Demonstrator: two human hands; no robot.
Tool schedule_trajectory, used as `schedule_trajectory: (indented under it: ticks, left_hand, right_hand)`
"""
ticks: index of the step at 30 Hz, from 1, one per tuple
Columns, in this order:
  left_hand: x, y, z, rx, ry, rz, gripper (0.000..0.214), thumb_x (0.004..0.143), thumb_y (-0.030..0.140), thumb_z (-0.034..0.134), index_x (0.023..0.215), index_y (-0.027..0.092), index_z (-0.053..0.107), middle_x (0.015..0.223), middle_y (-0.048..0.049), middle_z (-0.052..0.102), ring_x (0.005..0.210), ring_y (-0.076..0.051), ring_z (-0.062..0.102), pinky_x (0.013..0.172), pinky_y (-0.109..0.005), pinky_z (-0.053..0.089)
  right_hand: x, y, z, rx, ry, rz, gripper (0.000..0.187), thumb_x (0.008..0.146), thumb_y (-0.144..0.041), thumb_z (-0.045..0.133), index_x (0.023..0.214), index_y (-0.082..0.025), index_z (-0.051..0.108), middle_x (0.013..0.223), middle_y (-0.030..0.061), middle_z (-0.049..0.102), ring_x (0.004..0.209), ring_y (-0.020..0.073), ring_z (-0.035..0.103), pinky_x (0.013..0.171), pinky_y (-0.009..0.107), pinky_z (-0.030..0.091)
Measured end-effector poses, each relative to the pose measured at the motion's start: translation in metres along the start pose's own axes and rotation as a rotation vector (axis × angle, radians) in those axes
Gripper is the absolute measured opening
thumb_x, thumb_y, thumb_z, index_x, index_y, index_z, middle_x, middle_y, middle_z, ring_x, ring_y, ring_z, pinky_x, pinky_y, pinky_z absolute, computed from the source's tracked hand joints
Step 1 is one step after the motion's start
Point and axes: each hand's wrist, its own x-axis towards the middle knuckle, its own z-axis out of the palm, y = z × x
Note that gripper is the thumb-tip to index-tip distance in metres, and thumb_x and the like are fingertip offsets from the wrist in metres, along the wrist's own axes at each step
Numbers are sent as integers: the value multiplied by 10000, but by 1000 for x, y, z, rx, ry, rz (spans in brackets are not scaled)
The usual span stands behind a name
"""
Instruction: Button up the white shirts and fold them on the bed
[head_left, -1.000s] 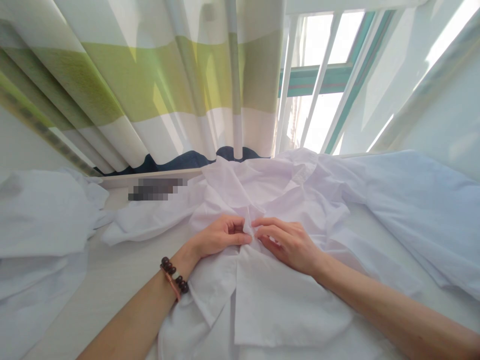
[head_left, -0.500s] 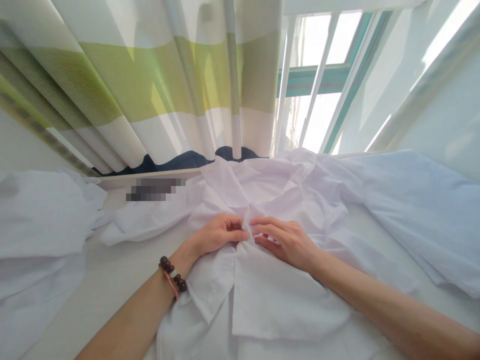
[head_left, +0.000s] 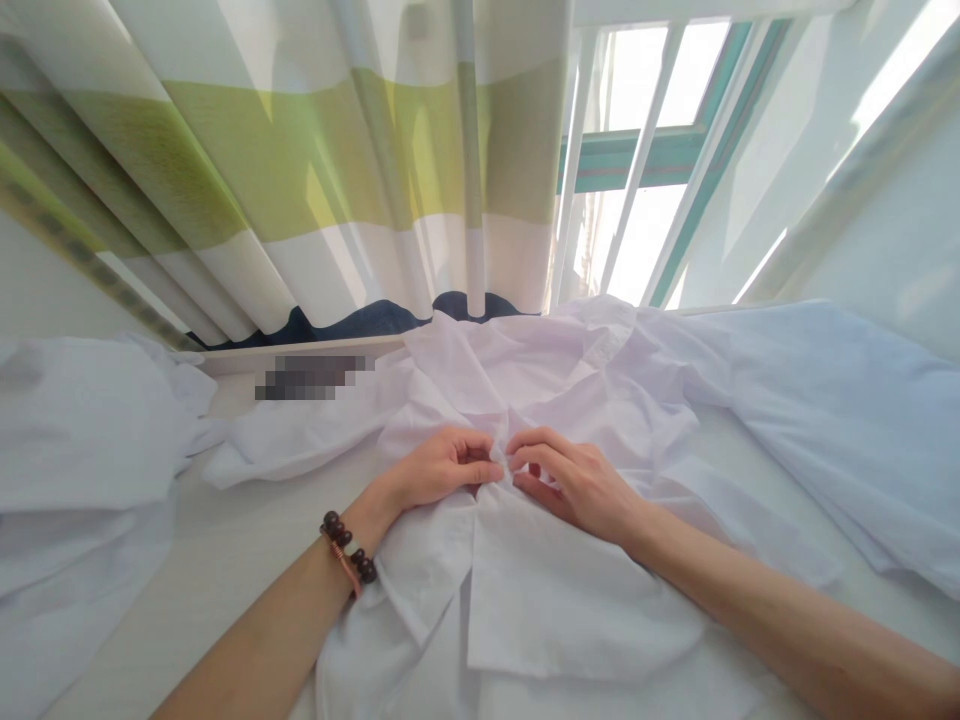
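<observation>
A white shirt (head_left: 540, 590) lies spread on a pale table (head_left: 225, 560), its collar toward the window. My left hand (head_left: 442, 468), with a dark bead bracelet at the wrist, pinches the shirt's front edge near the chest. My right hand (head_left: 574, 480) meets it fingertip to fingertip and pinches the opposite edge of the same opening. Both hands are closed on the cloth, and what sits between the fingertips is too small to see.
More white garments lie at the left (head_left: 75, 460) and at the right (head_left: 825, 410). A striped green and white curtain (head_left: 315, 180) hangs behind the table, beside a barred window (head_left: 645, 150). A blurred patch (head_left: 311, 378) sits at the table's far edge.
The right hand's fingers have curled in a little closer to the left fingertips. The hands and shirt otherwise stay in the same place.
</observation>
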Motion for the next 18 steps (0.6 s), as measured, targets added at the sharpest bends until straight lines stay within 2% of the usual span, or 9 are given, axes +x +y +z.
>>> schedule_trajectory:
  ticks: [8, 18]
  left_hand:
    - [-3, 10, 0, 56, -73, -38, 277, 822, 401, 683, 748, 141, 624, 641, 34, 548, 604, -102, 485, 573, -219, 381]
    - [-2, 6, 1, 59, -76, -35, 311, 814, 429, 663, 813, 128, 584, 664, 42, 502, 628, -110, 480, 570, -221, 396]
  right_hand:
    - [-2, -1, 1, -28, 13, -50, 53, 964, -204, 542, 957, -185, 592, 1001, 56, 694, 653, 105, 653, 604, 226, 504]
    - [-2, -2, 2, -93, 52, -94, 76, 970, -178, 515, 1002, -184, 585, 1008, 57, 701, 674, 110, 660, 594, 229, 499]
